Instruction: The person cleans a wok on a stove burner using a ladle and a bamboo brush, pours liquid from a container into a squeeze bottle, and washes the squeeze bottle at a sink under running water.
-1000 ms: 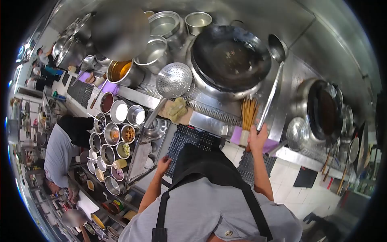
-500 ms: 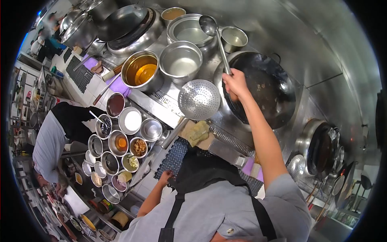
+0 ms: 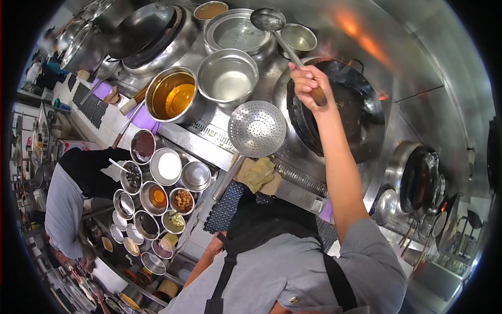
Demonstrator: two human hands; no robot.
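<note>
My right hand [image 3: 312, 86] is wrapped around the handle of a ladle [image 3: 267, 20], over the left part of a dark wok [image 3: 350, 112] on the stove. The ladle's bowl is raised above the far pots, close to a small metal pot [image 3: 300, 41] of pale liquid. Beside the wok lies a round perforated strainer [image 3: 257, 129], its handle pointing toward me. My left hand [image 3: 215, 245] hangs low by the apron, partly covered, and its fingers do not show clearly. Orange glow [image 3: 366, 39] reflects on the steel wall behind the wok.
Left of the strainer stand a pot of amber oil [image 3: 171, 95] and a pot of clear liquid [image 3: 228, 78]. Several seasoning bowls [image 3: 166, 166] crowd the left side. A folded cloth [image 3: 259, 175] lies at the counter edge. A co-worker [image 3: 68, 199] bends over at far left.
Orange glow has appeared on the wall behind the wok. My right hand has moved slightly away from me and its grip on the ladle has shifted. My left hand has drawn back toward my body.
</note>
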